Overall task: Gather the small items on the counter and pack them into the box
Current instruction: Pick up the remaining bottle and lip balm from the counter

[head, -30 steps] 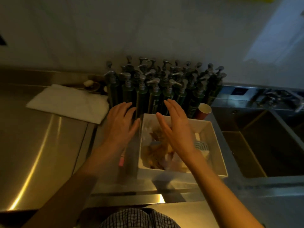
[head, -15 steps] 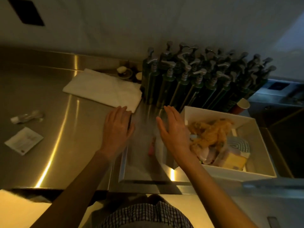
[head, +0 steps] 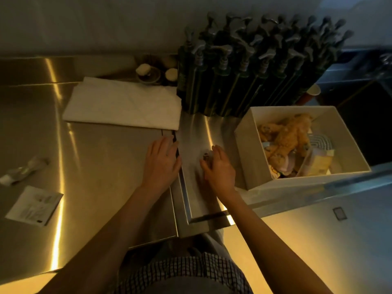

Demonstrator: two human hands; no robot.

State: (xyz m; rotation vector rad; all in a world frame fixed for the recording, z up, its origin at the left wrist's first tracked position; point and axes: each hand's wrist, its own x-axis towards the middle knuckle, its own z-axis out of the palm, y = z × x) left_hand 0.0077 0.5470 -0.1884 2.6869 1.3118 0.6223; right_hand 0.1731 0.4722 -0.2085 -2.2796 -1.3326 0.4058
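R hand (head: 220, 168) sits on the worktop (head: 101, 166) just left of the box (head: 247, 149), fingers curled over a small item (head: 207, 155) at its fingertips; grip looks closed on it, though the item is mostly hidden. Probably light, small, maybe slick on steel, so pinch it by the sides & lift. L hand (head: 162, 161) lies flat, released, further left of the box. Box already holds a plush toy (head: 286, 134) + packets. Far left of the box: a sachet (head: 34, 205) & a clear wrapped piece (head: 23, 169), both thin & flimsy; slide to the edge, then pinch.
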